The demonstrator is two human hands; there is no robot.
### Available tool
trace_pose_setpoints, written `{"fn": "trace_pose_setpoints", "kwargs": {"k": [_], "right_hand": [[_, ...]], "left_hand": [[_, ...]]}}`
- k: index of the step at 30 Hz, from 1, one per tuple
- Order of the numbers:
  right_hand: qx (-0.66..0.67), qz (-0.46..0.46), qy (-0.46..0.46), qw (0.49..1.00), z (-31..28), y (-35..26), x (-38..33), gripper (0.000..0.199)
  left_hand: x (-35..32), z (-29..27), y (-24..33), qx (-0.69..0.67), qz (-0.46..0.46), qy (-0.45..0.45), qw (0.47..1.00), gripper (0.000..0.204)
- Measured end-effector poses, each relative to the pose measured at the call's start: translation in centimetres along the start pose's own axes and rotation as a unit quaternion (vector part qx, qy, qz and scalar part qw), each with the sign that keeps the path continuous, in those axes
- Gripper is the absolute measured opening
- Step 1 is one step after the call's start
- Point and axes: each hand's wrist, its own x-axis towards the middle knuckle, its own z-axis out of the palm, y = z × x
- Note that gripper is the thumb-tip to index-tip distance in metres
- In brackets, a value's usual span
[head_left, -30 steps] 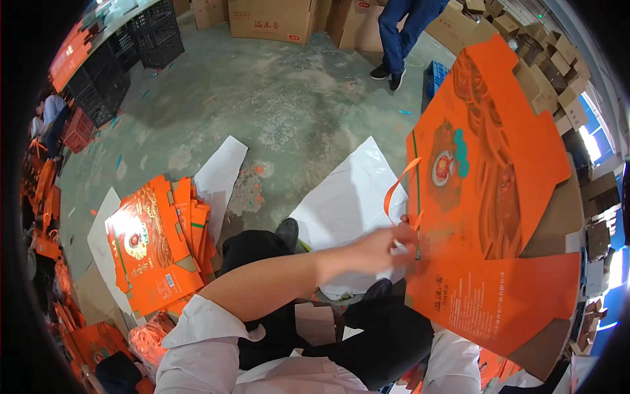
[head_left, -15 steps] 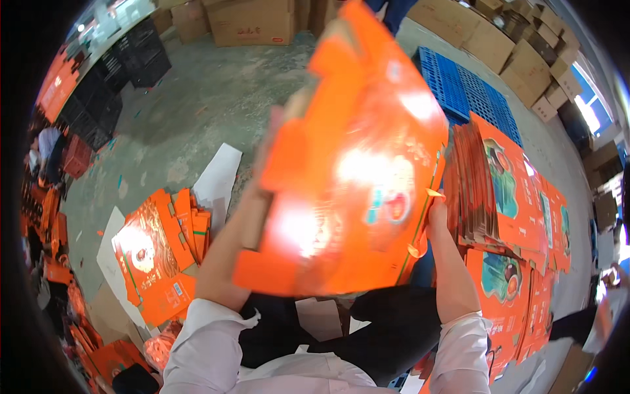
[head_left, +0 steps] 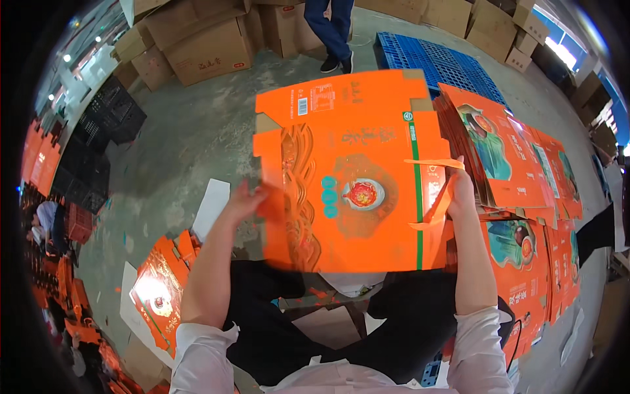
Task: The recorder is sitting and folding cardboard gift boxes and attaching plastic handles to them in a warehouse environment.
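**Right hand (head_left: 463, 194) grips a flat orange carton (head_left: 387, 249) over the lap**

The carton is held up over the person's black trousers (head_left: 413, 328), its printed face toward the camera. That face shows a bowl of red food, teal discs left of the bowl, a wavy gold band on the left and a green strip on the right. A panel with a barcode lies at the far edge.

The right hand is closed on the carton's right edge, where an orange ribbon (head_left: 436, 161) hangs in loose loops. The left hand (head_left: 243, 202) is at the left edge, fingers extended and thumb apart, beside a flap. Hand and flap are blurred, so whether they touch cannot be told.

To the right, just beside the carton, stands a pile of orange cartons (head_left: 525, 164) with a green picture on top; a nearer pile (head_left: 515, 289) lies against it. A blue pallet (head_left: 436, 62) is on the far right. On the near left, more orange packaging (head_left: 157, 282) lies by a white sheet (head_left: 211, 207) on the floor (head_left: 177, 144).

Far off, another person's legs (head_left: 331, 29) in blue trousers stand before brown boxes (head_left: 203, 49). Black crates (head_left: 115, 108) stand on the far left, a red crate (head_left: 79, 223) nearer.
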Motion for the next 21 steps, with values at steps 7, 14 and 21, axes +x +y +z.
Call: {"fn": "trace_pose_setpoints", "kwargs": {"k": [7,14,21], "right_hand": [[-0.146,-0.08,-0.08,0.983,6.2,4.8,-4.3,0.049],[-0.223,-0.148,-0.113,0.957,8.7,11.4,-6.3,0.037],[-0.196,-0.111,-0.172,0.959,9.6,9.7,-8.3,0.06]], "left_hand": [[-6.6,10.2,12.0,-0.312,0.151,-0.355,0.868,0.057],[-8.2,14.4,15.7,-0.457,-0.001,-0.263,0.85,0.047],[-9.7,13.0,16.3,-0.514,-0.087,-0.324,0.789,0.04]]}}
